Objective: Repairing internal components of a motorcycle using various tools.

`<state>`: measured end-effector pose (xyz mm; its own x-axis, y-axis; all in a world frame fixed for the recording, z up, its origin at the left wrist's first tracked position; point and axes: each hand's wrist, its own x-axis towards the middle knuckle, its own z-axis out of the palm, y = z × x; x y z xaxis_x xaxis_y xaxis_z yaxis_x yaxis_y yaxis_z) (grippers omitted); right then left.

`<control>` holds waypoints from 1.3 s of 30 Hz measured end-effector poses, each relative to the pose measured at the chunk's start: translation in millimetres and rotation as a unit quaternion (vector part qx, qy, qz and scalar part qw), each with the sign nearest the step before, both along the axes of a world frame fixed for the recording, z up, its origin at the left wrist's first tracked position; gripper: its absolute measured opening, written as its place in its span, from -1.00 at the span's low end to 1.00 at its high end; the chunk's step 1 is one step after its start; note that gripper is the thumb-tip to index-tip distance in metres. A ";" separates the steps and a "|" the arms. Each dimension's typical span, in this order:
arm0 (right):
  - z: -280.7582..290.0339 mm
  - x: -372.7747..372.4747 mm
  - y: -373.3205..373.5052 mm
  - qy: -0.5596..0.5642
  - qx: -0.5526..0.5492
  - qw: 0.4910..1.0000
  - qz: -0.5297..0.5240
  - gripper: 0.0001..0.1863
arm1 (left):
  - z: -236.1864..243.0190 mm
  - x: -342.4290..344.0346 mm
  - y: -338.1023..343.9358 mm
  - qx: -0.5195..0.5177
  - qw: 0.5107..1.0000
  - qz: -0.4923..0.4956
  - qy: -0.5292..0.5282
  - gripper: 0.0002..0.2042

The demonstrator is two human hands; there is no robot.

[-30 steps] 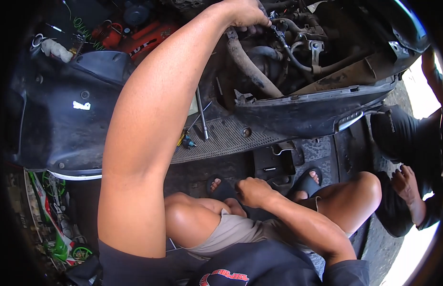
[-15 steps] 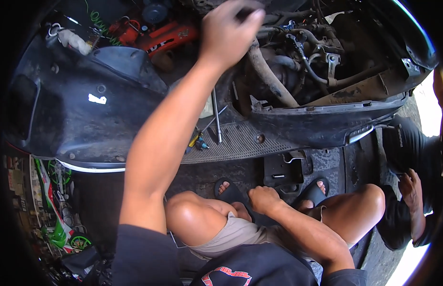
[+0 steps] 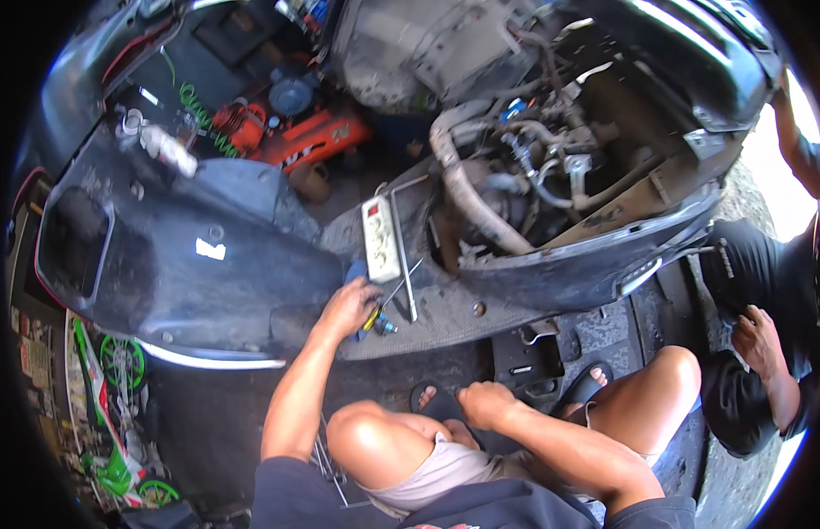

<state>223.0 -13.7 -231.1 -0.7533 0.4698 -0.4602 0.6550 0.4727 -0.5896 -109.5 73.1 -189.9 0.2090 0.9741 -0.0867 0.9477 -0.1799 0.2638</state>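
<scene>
The left hand point(image 3: 346, 309) was at the small tools on the scooter's footboard point(image 3: 441, 328), fingers bent downward beside a yellow-handled tool point(image 3: 369, 324). That tool lay at about 4 o'clock from the knuckles, with a teal-ended piece point(image 3: 387, 327) next to it; whether the fingers gripped anything or merely touched could not be told, since the back of the hand hid them. A thin shaft pointed from there toward 1 o'clock.

The white power strip point(image 3: 381, 240) lay at 1 o'clock from the hand, and a long metal bar point(image 3: 406, 260) with a bent top ran along its 3 o'clock side. The footboard was probably serving as a low tray, being flat, ribbed against sliding and within easy reach of the seated person.

The right hand point(image 3: 487, 406), at 4 o'clock from the left, was closed in a loose fist between the knees, apparently just resting; nothing showed in it.

At 2 o'clock from the left hand was the exposed engine bay point(image 3: 551, 167), its curved tube point(image 3: 454, 159) uncovered, presumably for access. A red machine point(image 3: 326, 139) stood near 12 o'clock.
</scene>
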 end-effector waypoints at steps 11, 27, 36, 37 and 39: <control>20.0 15.6 7.2 0.060 0.009 0.998 -0.006 -0.73 | 26.6 41.7 16.3 0.239 0.899 0.219 -0.293 -0.91; 56.5 21.5 20.8 0.111 0.038 0.993 -0.028 -0.70 | 189.1 220.4 184.8 0.159 0.972 0.013 -0.170 -0.70; 91.0 32.1 20.7 0.116 0.011 0.993 -0.009 -0.55 | 182.0 228.7 190.5 0.141 0.981 -0.041 -0.129 -0.71; 88.8 33.4 17.1 0.162 0.032 0.986 -0.033 -0.60 | 183.1 221.7 190.4 0.133 0.981 -0.051 -0.129 -0.70; 88.6 33.3 14.5 0.191 0.056 0.980 -0.022 -0.57 | 186.9 216.4 183.6 0.125 0.985 -0.031 -0.117 -0.69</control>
